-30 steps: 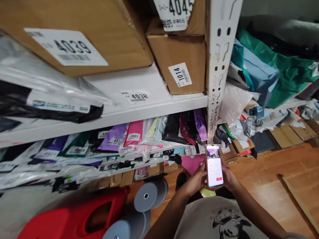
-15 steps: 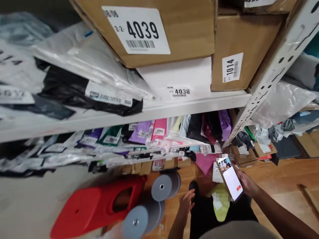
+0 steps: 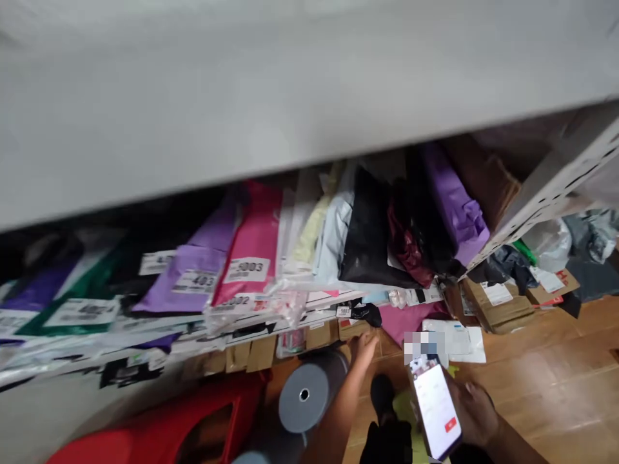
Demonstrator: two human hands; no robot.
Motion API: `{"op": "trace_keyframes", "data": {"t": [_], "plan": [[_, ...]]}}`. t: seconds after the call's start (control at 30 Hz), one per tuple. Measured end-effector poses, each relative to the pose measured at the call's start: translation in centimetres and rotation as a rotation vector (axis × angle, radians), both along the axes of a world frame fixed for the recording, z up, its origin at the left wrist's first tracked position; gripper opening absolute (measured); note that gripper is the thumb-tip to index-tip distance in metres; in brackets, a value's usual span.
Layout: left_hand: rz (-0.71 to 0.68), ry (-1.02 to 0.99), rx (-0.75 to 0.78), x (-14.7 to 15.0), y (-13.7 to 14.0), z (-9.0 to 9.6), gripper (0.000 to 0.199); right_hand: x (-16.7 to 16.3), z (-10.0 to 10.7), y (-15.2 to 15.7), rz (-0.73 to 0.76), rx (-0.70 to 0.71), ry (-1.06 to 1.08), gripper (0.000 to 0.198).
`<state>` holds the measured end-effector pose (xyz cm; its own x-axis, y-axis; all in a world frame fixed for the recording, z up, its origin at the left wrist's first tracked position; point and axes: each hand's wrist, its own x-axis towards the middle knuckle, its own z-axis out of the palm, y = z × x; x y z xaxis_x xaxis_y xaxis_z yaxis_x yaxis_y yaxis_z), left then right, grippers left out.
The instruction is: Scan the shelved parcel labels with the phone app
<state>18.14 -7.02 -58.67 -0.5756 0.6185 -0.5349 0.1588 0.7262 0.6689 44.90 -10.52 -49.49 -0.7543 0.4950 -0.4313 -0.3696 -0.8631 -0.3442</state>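
Observation:
In my right hand [image 3: 476, 409] is a smartphone [image 3: 438, 409], its lit screen facing up with a red button near the bottom. Loosely bent fingers show on my left hand [image 3: 363, 348], which is empty and stretched forward by the lower shelf level. Close to it lie a small black parcel [image 3: 366, 313] with a white label and a magenta parcel [image 3: 403, 321]. A yellow-green parcel [image 3: 403, 407] shows partly behind the phone, low by my legs.
A wide white shelf edge [image 3: 271, 109] crosses the top. Below it are bagged parcels, among them a pink one [image 3: 254, 241] and a purple one [image 3: 457, 200]. Grey rolls [image 3: 297, 386] and a red stool [image 3: 145, 419] stand lower left. Cardboard boxes [image 3: 503, 306] sit right.
My view has moved down and closer to the shelf, so the upper boxes are out of sight. My left hand has reached forward. The phone stays in my right hand, lower in view.

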Motion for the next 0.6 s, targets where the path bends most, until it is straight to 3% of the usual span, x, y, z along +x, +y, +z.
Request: {"op": "trace_keyframes", "data": {"t": [0.17,0.23,0.4,0.47,0.6], "plan": [[0.121,0.304,0.172,0.1,5.6,-7.6,0.053,4.7,-9.0,1.8,0.062,-0.056,-0.005,0.076],[0.167,0.402,0.219,-0.2,7.5,-10.3,0.065,5.8,-12.6,2.7,0.093,-0.064,0.029,0.071],[0.188,0.571,0.328,-1.0,8.9,-14.7,0.060,4.2,-19.0,4.9,0.054,0.051,0.122,0.060],[0.092,0.696,0.441,-1.1,8.6,-15.4,0.057,2.7,-20.6,5.6,0.074,0.114,0.108,0.070],[-0.291,0.792,0.619,-0.4,7.6,-15.9,0.070,0.6,-24.0,5.8,0.101,0.128,0.151,0.071]]}}
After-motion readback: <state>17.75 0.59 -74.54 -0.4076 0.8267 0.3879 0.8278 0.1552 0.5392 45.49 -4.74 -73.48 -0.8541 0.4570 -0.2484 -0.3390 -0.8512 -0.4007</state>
